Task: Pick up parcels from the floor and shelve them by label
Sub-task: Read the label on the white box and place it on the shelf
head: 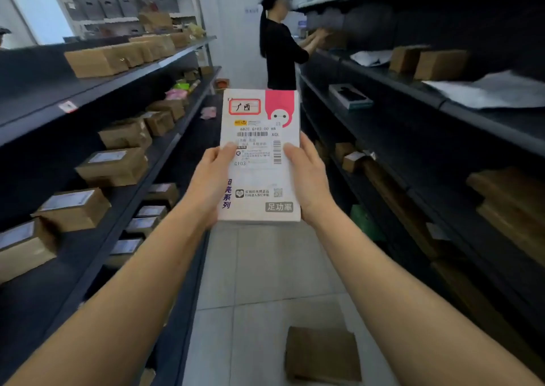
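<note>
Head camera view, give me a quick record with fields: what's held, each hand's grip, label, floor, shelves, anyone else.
held: white parcel, upright, label facing the camera
left hand: grip on the parcel's left edge
right hand: grip on the parcel's right edge
label: red-framed sticker at top, barcode below
floor: one brown parcel lying near the right shelving
shelves: brown boxes on the left rack
other person: ahead, reaching into the right shelving

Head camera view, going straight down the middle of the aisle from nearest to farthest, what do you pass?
Brown cardboard parcel on the floor tiles → white parcel with the shipping label, held up between the left hand and right hand → second person in black reaching into the right-hand shelf.
</note>
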Available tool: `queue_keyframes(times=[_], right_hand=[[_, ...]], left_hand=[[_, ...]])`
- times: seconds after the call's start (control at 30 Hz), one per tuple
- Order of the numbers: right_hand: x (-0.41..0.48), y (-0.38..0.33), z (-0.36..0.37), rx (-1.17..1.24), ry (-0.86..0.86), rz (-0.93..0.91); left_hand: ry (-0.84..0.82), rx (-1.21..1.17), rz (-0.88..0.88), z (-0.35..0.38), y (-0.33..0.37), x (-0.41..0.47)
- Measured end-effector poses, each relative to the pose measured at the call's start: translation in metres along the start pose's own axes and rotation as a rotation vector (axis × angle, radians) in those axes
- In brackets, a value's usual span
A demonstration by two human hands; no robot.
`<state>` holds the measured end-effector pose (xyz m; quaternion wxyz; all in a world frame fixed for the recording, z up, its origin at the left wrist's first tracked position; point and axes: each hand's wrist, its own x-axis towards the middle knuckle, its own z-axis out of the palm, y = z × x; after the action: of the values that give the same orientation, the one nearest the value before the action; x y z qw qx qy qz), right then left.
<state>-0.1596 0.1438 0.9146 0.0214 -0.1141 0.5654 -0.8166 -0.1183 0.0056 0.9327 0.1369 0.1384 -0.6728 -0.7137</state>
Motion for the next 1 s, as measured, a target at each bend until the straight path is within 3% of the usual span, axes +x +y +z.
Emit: queue_keyframes(times=[0.13, 0.57, 0.83, 1.0], right_hand=[[0.033, 0.000, -0.048, -0.047, 0.122, -0.022], [0.141, 0.005, -0.085, -0.036, 0.071, -0.039], [0.201, 0.026, -0.036, -0.117, 0.135, -0.039], [0.238, 0.031, 0.029, -0.144, 0.063, -0.162]], left_hand=[[-0.064, 0.034, 0.019, 0.056, -0.010, 0.033], [-0.049, 0.033, 0.042, 0.107, -0.012, 0.132], [-0.018, 0.020, 0.075, 0.071, 0.000, 0.192], [-0.001, -0.018, 0.160, 0.015, 0.022, 0.239]])
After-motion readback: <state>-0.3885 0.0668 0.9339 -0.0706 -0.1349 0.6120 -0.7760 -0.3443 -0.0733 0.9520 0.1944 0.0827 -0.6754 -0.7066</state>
